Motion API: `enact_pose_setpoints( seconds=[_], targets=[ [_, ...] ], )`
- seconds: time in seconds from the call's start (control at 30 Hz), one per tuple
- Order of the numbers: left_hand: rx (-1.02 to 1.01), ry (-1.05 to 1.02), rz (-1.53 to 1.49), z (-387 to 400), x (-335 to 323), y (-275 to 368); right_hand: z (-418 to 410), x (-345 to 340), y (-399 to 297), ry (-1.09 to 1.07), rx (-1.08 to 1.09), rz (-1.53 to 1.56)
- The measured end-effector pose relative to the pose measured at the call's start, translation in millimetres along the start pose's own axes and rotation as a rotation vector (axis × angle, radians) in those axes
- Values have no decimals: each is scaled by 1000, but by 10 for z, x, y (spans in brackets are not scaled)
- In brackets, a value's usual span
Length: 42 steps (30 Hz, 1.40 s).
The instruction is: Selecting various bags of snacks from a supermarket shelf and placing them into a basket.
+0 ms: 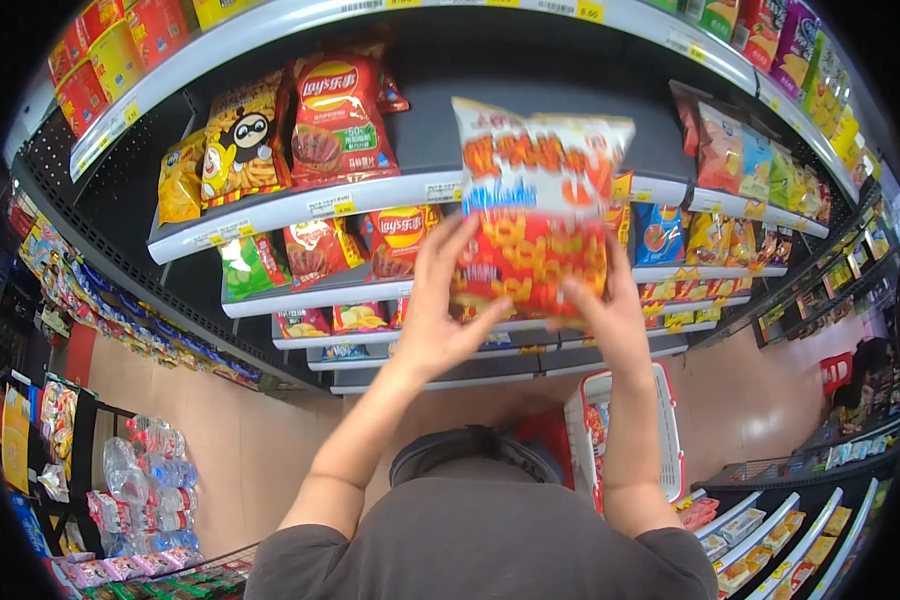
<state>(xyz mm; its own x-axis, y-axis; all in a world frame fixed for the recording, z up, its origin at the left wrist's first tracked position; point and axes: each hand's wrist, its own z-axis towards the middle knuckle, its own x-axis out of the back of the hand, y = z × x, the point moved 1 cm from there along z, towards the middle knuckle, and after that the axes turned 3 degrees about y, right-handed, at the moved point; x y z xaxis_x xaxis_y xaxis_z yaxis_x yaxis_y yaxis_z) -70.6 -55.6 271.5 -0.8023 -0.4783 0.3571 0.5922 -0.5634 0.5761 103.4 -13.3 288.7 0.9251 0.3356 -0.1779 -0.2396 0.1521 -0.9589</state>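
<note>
A red and white snack bag (536,210) is held upright between my two hands, in front of the shelves. My left hand (454,300) grips its lower left side, thumb in front. On its lower right side is my right hand (607,307), its thumb across the front. Behind the bag's upper part runs a dark shelf (435,142). Left of the bag on that shelf stand a red Lay's bag (341,120), a bag with a cartoon figure (246,142) and a small yellow bag (181,180). The held bag is slightly blurred.
A white shopping basket with a red rim (670,427) stands on the floor by my right forearm, with packets inside. Lower shelves hold more bags, among them a green one (253,262) and a blue one (660,232). Bottled drinks (154,487) stand at the lower left.
</note>
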Motion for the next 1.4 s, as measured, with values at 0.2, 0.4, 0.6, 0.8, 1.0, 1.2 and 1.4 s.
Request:
enact_pose_setpoints(
  seconds=[0.2,0.4,0.6,0.8,1.0,1.2,1.4],
  targets=[
    [-154,125,22,934,-117,-386,1181,50,-89,99,315,-349],
    [-56,196,221,1325,-206,-777,1802,-85,-17,57,360,-738],
    [-27,214,506,1350,-232,-773,2158,-75,284,-14,328,-1150],
    [34,221,722,1174,-215,-635,1913,-223,59,-130,182,-1307],
    [-188,369,595,1069,-330,-427,1557,-10,203,236,756,-1117],
    [-297,282,347,434,-918,-413,220,920,669,418,687,-886],
    [-147,-317,42,-511,-1955,-457,-1541,1954,1792,840,-81,-1004]
  ],
)
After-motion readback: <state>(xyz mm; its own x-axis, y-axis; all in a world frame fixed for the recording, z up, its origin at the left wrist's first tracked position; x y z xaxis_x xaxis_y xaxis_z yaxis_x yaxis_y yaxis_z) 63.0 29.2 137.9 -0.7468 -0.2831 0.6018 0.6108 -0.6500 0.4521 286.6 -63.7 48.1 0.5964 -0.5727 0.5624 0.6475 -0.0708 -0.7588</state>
